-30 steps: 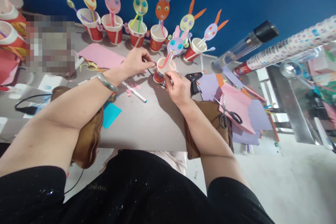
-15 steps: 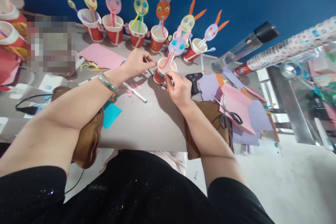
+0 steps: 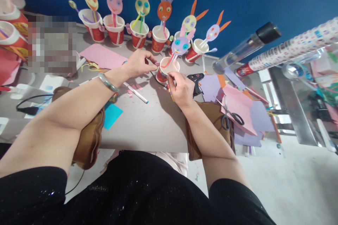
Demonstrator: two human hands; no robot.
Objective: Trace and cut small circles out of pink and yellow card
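A red-and-white paper cup [image 3: 162, 74] stands in front of me, tilted a little. Inside it, a purple rabbit face [image 3: 180, 45] with pink ears and blue eyes rises on bent straws. My right hand [image 3: 181, 88] pinches the cup at its near right rim. At the cup's left side, the thumb and forefinger of my left hand [image 3: 141, 64] close on a small pink piece [image 3: 157, 64], partly hidden by the fingertips. A small yellow and red object [image 3: 169, 91] peeks out below my right hand.
Several similar rabbit cups [image 3: 139, 38] line the blue wall. A black glue gun [image 3: 195, 83] lies right of my right hand, beside scissors [image 3: 229, 114] and coloured paper [image 3: 239, 103]. A white marker [image 3: 136, 92] and a blue paper square [image 3: 112, 115] lie nearer me.
The cup and its rabbit face have shifted slightly right, and the face has swung right. My left fingertips have followed a little to the right. More of the yellow and red object shows.
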